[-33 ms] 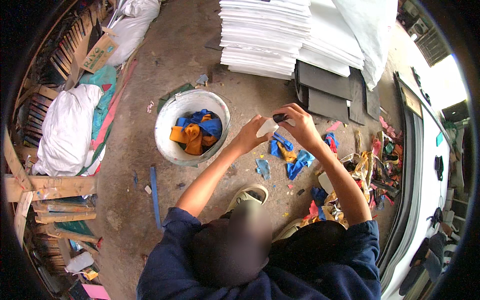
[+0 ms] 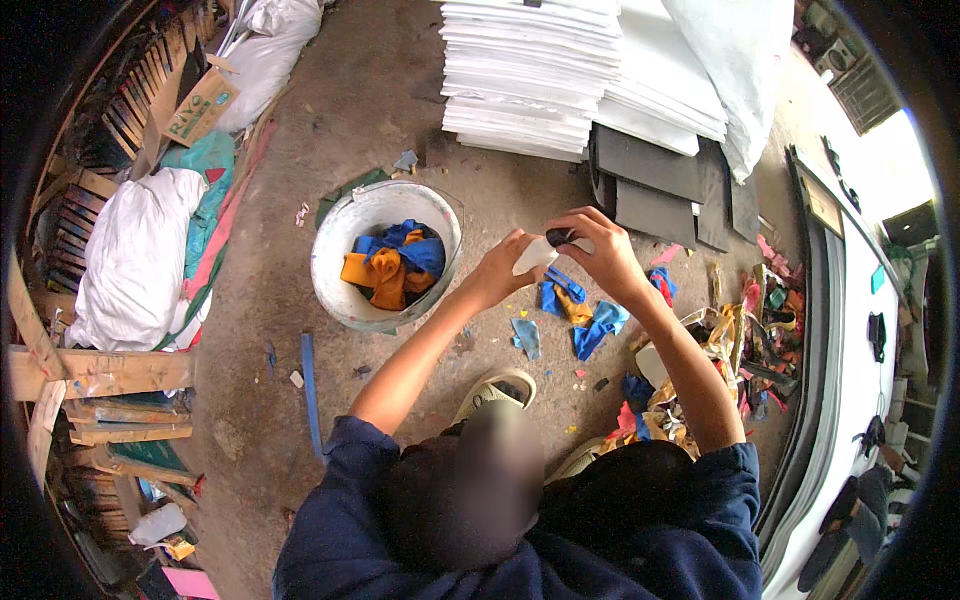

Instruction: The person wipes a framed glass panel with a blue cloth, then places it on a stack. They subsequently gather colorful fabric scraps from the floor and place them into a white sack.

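My left hand [image 2: 497,270] has its fingers closed on a pale white piece [image 2: 534,256], flat with a pointed lower edge. Against it, my right hand [image 2: 606,256] pinches a small black piece [image 2: 560,237] between thumb and fingers; its kind is too small to tell. Both hands meet above the floor, to the right of a white bucket [image 2: 330,262]. Inside the bucket lie blue and orange scraps [image 2: 386,270]. Below my hands, more blue and orange scraps [image 2: 592,322] rest on the floor.
A tall stack of white sheets [image 2: 530,80] stands at the far side, with black sheets [image 2: 650,180] beside it. Coloured scraps [image 2: 728,340] are heaped at the right. White sacks [image 2: 140,255] and wooden pallets [image 2: 110,370] line the left. A blue strip [image 2: 311,390] lies on the floor.
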Tool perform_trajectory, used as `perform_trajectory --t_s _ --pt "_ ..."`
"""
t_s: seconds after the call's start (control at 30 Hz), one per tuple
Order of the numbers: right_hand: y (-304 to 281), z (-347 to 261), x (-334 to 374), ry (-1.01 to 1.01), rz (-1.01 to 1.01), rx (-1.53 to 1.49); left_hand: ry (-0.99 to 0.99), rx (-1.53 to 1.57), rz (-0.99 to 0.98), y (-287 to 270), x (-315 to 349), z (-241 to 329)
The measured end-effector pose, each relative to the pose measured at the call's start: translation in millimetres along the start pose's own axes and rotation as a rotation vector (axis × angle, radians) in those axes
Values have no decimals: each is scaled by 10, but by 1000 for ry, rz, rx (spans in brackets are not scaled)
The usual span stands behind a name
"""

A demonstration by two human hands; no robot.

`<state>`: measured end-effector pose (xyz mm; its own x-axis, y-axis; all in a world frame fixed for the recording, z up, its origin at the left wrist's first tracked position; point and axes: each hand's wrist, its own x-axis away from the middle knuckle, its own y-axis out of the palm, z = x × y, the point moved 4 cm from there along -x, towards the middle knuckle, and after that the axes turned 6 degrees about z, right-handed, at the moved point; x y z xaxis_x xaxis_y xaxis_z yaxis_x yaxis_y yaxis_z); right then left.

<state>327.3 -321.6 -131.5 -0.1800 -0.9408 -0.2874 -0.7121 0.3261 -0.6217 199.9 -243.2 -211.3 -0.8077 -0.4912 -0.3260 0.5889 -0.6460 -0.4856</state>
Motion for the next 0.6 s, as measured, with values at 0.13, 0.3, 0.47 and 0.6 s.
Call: perform_trajectory --t_s 0.13,0.3,0.47,0.6 --pt "-375 -622 -36 -120 -41 18 -210 400 -215 -294 -3 494" --pt "-756 -1107 45 -336 -28 189 -210 514 -404 -546 -140 1101" --pt "-875 -1222 77 -322 94 545 21 153 -354 -640 -299 1568" --pt "-949 -1309 60 -47 93 473 -33 236 -249 -680 -309 1658"
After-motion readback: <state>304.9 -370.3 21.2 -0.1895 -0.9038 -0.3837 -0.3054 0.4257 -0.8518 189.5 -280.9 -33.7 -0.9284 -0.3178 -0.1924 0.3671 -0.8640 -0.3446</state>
